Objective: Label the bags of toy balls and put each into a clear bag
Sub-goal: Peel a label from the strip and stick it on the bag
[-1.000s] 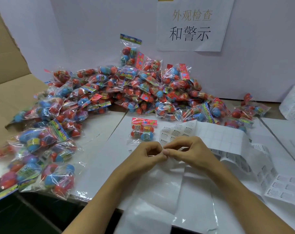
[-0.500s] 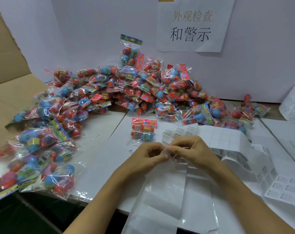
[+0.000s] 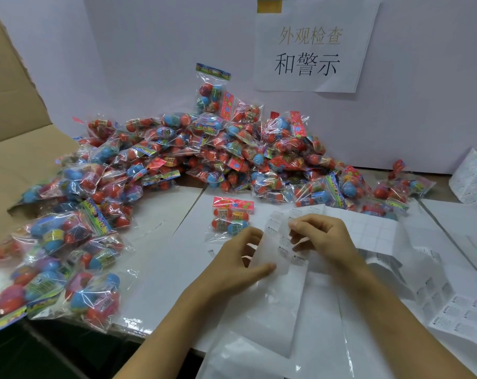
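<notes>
right hand (image 3: 323,236) fingers pinch the top edge of a clear bag (image 3: 279,248) at centre frame, left hand (image 3: 238,265) fingers spread loosely on it, one bag of toy balls (image 3: 230,218) just above, heaped bags (image 3: 177,157) behind, label sheets (image 3: 382,233) at right.

Your two forearms reach forward from the bottom edge and converge. Your left hand (image 3: 240,258) is spread loosely, fingers (image 3: 252,236) lightly bent, thumb stretched toward the right. Your right hand (image 3: 323,235) is curled, its fingertips pinching at its left side
</notes>
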A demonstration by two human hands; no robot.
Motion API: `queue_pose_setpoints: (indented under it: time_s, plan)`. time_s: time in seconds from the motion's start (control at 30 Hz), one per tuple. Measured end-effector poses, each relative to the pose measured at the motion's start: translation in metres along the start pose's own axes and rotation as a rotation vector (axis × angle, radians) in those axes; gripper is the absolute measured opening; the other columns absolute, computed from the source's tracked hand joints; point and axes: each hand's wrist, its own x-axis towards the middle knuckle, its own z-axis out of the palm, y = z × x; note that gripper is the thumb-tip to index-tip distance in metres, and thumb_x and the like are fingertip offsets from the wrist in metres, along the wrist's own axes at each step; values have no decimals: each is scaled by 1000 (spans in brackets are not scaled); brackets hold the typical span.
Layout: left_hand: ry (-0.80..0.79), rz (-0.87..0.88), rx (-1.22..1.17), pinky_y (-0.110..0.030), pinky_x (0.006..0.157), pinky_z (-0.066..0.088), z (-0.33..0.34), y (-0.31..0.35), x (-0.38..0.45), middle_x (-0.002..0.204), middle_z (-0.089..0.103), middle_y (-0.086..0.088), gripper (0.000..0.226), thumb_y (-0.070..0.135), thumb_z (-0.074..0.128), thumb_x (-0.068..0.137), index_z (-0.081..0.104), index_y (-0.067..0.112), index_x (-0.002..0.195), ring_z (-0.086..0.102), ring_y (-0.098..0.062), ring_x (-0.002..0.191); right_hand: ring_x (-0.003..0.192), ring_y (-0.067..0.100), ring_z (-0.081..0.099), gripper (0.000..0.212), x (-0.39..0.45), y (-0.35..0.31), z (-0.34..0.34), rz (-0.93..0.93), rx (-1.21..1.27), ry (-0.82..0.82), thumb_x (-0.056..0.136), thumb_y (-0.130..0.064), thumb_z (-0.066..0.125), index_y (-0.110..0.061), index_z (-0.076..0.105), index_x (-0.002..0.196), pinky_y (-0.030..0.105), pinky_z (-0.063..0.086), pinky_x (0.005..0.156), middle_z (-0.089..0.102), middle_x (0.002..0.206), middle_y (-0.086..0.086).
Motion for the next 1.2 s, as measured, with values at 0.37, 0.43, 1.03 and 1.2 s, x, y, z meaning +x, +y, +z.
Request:
queue_pose_setpoints:
  time_s: [0.37, 0.43, 1.03, 1.2]
  plan:
    - [222, 170, -51, -18, 68, 47, 1, 3, 5, 86, 70, 6, 44, 65, 57, 84, 80, 27, 92, 64, -7, 81, 78, 12, 65, 2, -19, 7, 27, -519, -484, 71, 88, -15, 76, -14, 76, 86, 24, 54, 61, 70, 84, -5]
    - [184, 128, -123, -21, 66, 51, 3, 5, 6, 81, 73, 0, 44, 59, 55, 90, 80, 22, 91, 67, -12, 77, 83, 12, 66, 5, -21, 9, 29, -521, -497, 25, 89, -17, 77, -15, 75, 93, 29, 56, 64, 69, 90, -6]
    - [622, 198, 325, -18, 79, 41, 1, -2, 10, 98, 66, 13, 23, 28, 81, 87, 75, 24, 109, 54, -6, 97, 83, 10, 66, 6, -13, 8, 24, -99, -197, -39, 88, -12, 75, -16, 74, 83, 38, 55, 76, 72, 84, -4]
    - [518, -333, 766, -44, 120, 21, -23, -16, 11, 161, 35, -8, 61, 56, 64, 91, 43, 51, 148, 19, -29, 151, 89, 14, 69, 24, -10, 9, 21, -36, -38, 43, 90, -8, 72, -30, 70, 100, 24, 54, 63, 73, 90, -9]
